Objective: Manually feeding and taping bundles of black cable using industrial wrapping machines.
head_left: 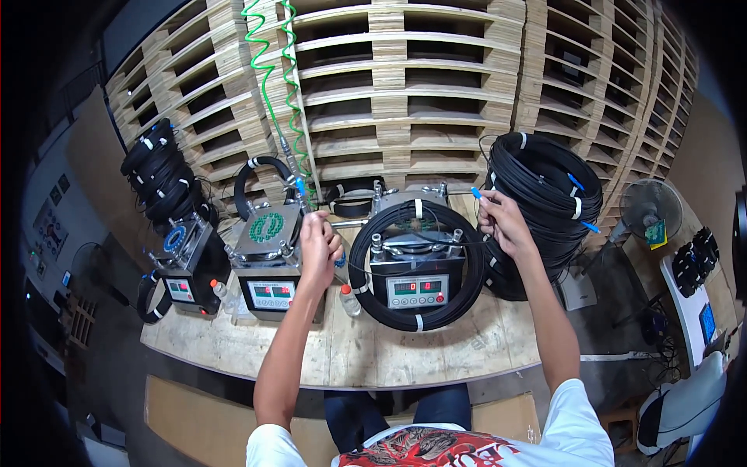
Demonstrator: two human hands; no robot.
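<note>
Cable coil (376, 307), black and bound with white ties, stands ringed before the central machine (419, 292), whose lit front panel shows through the loop. Leaning or hanging there (which one, I cannot tell), it seems placed so that its bulk bears on something other than the hands. The ties presumably keep its turns from springing apart.

The right hand (504, 222) pinches a blue connector (476, 193) between thumb and fingers; held so near its end, the tip stays exposed and should be easy to steer. The left hand (317, 243) has its fingers bent inward, but I cannot tell whether they close on anything. A metal fitting with a blue end (300, 187) sits just above that hand, below a green spiral hose (268, 82), which hangs from overhead, likely to keep it off the counter (467, 342) and within reach.

The coil lies between the two forearms, lower than both hands; the connector is up at the coil's right, well apart from the left hand. Taller stacked coils (537, 210) rise just beyond the right hand.
</note>
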